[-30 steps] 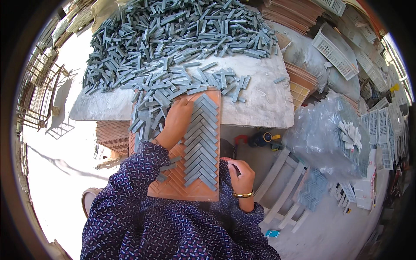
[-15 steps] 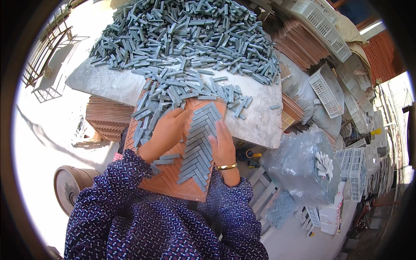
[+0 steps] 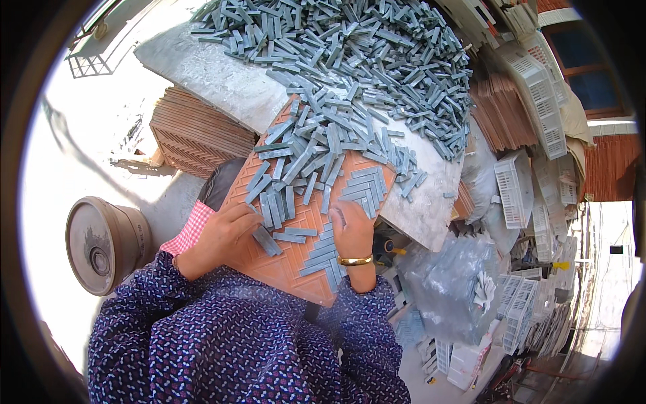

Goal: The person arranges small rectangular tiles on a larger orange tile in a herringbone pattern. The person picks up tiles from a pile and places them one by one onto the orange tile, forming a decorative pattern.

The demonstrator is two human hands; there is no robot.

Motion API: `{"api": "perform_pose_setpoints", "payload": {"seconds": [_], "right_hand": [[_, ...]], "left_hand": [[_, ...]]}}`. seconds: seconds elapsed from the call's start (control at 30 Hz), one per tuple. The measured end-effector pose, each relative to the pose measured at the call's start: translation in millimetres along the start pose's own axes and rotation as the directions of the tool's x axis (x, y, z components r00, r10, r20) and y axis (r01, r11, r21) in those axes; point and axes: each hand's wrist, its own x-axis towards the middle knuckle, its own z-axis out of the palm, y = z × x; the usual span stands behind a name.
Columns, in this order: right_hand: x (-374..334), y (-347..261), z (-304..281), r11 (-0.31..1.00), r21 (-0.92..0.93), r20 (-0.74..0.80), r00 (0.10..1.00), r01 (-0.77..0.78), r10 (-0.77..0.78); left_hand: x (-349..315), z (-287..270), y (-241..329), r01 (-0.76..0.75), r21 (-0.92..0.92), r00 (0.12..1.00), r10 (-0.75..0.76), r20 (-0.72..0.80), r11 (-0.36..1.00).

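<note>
An orange-brown grooved tray (image 3: 289, 269) with a herringbone pattern lies tilted in front of me, its far end at the table. Grey-blue stone strips fill the herringbone grooves along its right side (image 3: 363, 187). Loose strips (image 3: 303, 145) cover its upper left part. My left hand (image 3: 225, 236) is over the tray's left edge, fingers curled together beside a loose strip (image 3: 268, 241); what they hold, if anything, is hidden. My right hand (image 3: 353, 232), with a gold bangle, bends its fingers over the laid strips; its fingertips are partly hidden.
A large heap of strips (image 3: 363, 47) covers the pale table (image 3: 215, 74). Stacked grooved trays (image 3: 195, 128) stand left of it, and a brown bucket (image 3: 101, 246) is at far left. White plastic crates (image 3: 515, 192) and a clear plastic-wrapped bundle (image 3: 441, 289) are at right.
The view has turned, and the tray appears more slanted. My left hand has drawn back toward the tray's left edge. My right hand has gone from stretched fingers to curled ones over the strips.
</note>
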Motion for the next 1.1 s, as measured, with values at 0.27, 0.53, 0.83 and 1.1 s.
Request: {"api": "perform_pose_setpoints", "payload": {"seconds": [0.27,0.53,0.83,1.1], "right_hand": [[31.8,-37.4,32.0,0.98,-0.2,-0.08,0.996,0.023,-0.039],[96.6,-18.5,63.2,0.882,-0.324,-0.053,0.924,0.343,-0.379],[181.0,17.6,58.2,0.886,-0.393,-0.192,0.92,0.247,-0.342],[225.1,68.4,14.0,0.947,-0.319,-0.289,0.954,-0.022,-0.075]], "left_hand": [[9.9,12.0,8.6,-0.066,0.299,0.958,-0.024,0.287,0.952],[29.7,20.2,-6.7,-0.092,0.308,0.97,0.015,0.242,0.947],[65.8,19.3,-19.3,-0.205,0.372,0.966,0.125,0.228,0.905],[94.6,6.8,-28.6,-0.318,0.358,0.932,0.22,0.288,0.878]]}}
